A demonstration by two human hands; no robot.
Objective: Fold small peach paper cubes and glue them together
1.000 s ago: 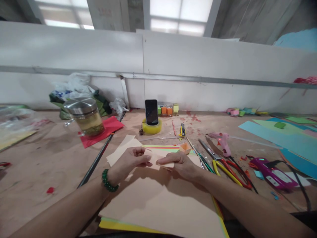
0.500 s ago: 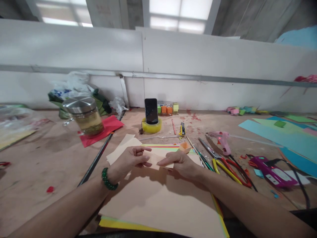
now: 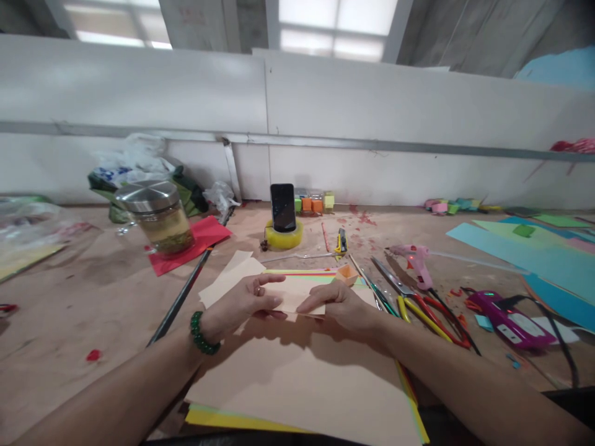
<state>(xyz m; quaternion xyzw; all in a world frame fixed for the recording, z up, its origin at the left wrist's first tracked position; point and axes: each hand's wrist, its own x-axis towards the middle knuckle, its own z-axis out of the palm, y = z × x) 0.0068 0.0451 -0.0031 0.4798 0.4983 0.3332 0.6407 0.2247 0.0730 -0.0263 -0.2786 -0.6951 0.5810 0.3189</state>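
The small cream paper piece (image 3: 294,293) lies between the two hands — the left hand (image 3: 246,303) pinches one end, the right hand (image 3: 341,305) pinches the other — above the stack of large paper sheets (image 3: 302,378) on the table (image 3: 116,297).

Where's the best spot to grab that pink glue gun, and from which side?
I'd grip the pink glue gun by its handle, coming from above and the near side with the right hand. It seems to lie flat, handle angled toward the person, nozzle pointing left, away from the grip.
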